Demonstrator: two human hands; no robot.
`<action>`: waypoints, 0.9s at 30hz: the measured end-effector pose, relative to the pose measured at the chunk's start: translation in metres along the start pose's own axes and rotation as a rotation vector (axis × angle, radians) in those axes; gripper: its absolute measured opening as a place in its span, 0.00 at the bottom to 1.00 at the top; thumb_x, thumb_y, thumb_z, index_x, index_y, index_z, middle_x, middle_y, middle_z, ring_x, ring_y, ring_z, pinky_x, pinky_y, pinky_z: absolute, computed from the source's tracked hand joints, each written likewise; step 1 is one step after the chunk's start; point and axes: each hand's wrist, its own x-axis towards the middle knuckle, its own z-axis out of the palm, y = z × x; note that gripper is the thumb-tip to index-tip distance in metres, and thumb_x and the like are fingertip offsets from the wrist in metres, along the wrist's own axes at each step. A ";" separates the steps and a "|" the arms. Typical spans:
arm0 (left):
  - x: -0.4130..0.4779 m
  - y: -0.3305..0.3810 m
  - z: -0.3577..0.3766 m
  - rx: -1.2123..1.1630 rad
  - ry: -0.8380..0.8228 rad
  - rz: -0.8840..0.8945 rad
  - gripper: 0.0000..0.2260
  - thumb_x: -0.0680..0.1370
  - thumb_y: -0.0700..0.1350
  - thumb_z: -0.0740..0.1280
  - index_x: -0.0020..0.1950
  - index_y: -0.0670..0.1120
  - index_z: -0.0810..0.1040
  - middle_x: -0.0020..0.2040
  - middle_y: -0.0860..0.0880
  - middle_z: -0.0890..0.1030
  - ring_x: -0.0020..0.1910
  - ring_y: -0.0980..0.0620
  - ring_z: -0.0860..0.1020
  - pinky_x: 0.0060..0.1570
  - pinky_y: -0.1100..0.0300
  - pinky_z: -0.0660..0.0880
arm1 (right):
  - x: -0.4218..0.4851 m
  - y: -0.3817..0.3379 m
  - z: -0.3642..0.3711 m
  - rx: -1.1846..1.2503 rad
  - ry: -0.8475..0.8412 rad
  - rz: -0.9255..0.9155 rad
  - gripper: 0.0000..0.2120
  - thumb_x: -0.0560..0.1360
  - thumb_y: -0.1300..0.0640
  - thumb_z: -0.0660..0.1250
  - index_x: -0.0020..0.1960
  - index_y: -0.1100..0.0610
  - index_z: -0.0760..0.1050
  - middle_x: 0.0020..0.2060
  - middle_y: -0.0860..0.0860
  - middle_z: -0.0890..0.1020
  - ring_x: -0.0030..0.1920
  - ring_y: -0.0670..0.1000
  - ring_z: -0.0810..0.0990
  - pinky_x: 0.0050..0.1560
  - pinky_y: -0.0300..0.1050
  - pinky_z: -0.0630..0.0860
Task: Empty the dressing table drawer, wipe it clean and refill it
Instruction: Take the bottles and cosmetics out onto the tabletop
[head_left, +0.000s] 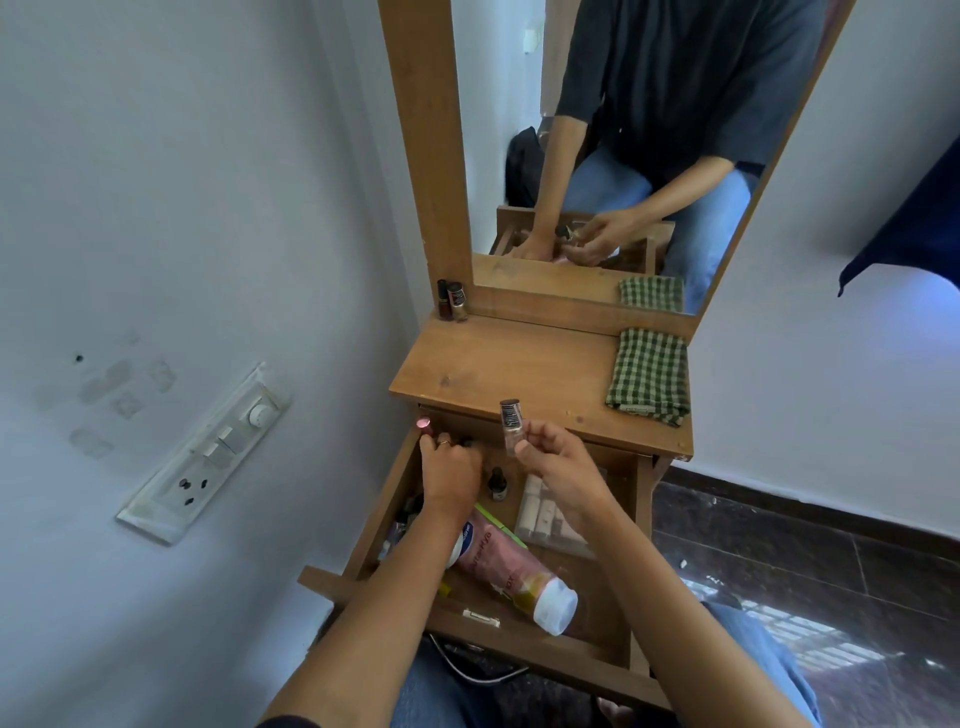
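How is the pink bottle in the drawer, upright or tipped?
Tipped: the pink bottle lies on its side in the drawer.

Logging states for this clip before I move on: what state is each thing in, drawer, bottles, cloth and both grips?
drawer: pulled open, items inside
left grip: in drawer's back left corner, holds pink-topped item
right grip: pinches nail polish bottle above drawer
pink tube: lying on its side in drawer
small dark bottle: upright in drawer
checked cloth: folded on tabletop
two bottles: upright, tabletop's back left
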 end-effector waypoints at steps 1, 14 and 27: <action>0.000 0.002 0.000 -0.027 0.010 -0.019 0.10 0.78 0.42 0.60 0.55 0.50 0.76 0.50 0.47 0.83 0.57 0.44 0.75 0.58 0.50 0.63 | 0.000 0.000 -0.003 0.011 0.003 0.005 0.11 0.77 0.68 0.62 0.59 0.64 0.75 0.44 0.52 0.80 0.46 0.47 0.77 0.48 0.36 0.74; -0.039 -0.008 -0.024 -0.936 0.523 -0.276 0.15 0.78 0.45 0.66 0.63 0.46 0.70 0.53 0.49 0.82 0.51 0.51 0.79 0.43 0.61 0.73 | 0.003 -0.010 -0.017 0.074 0.013 -0.023 0.08 0.78 0.65 0.63 0.54 0.56 0.76 0.44 0.51 0.79 0.46 0.48 0.76 0.50 0.42 0.73; 0.065 -0.027 -0.063 -1.122 0.505 -0.321 0.11 0.76 0.40 0.69 0.57 0.44 0.77 0.50 0.46 0.82 0.50 0.50 0.79 0.49 0.61 0.72 | 0.112 -0.038 0.023 -0.500 0.229 -0.237 0.10 0.75 0.60 0.66 0.55 0.56 0.71 0.44 0.47 0.78 0.46 0.48 0.77 0.49 0.44 0.75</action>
